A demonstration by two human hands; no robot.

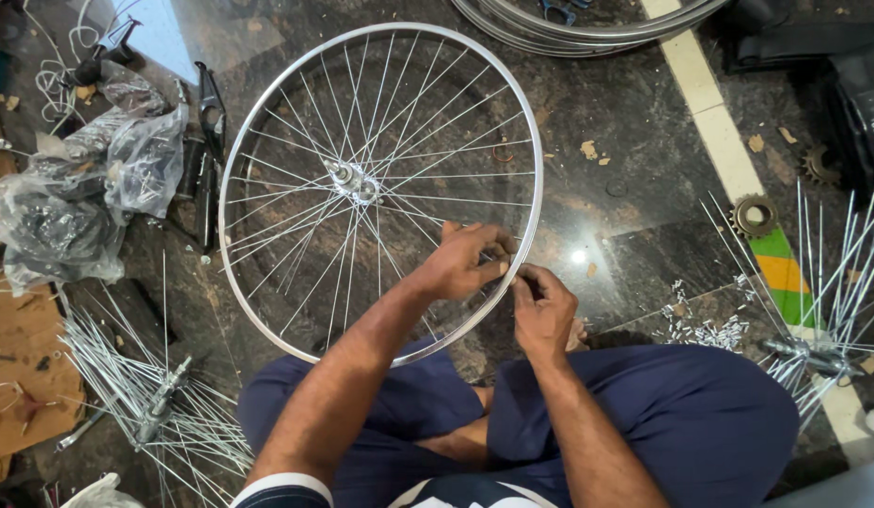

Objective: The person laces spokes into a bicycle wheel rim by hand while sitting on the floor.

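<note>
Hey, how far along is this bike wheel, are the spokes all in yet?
Mostly laced: spokes already run from the hub to the rim nearly all the way round. In hand: the left hand and right hand work at the near rim, fingers pinching one spoke end. Whether any are left is unclear; loose nipples lie on the floor.

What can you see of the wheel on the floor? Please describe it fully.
The wheel is a bare bicycle wheel with no tyre: a shiny metal rim, thin crossed wire spokes and a small metal hub. It lies flat on the dark stone floor. The left hand and right hand touch its near edge, at the rim.
</note>
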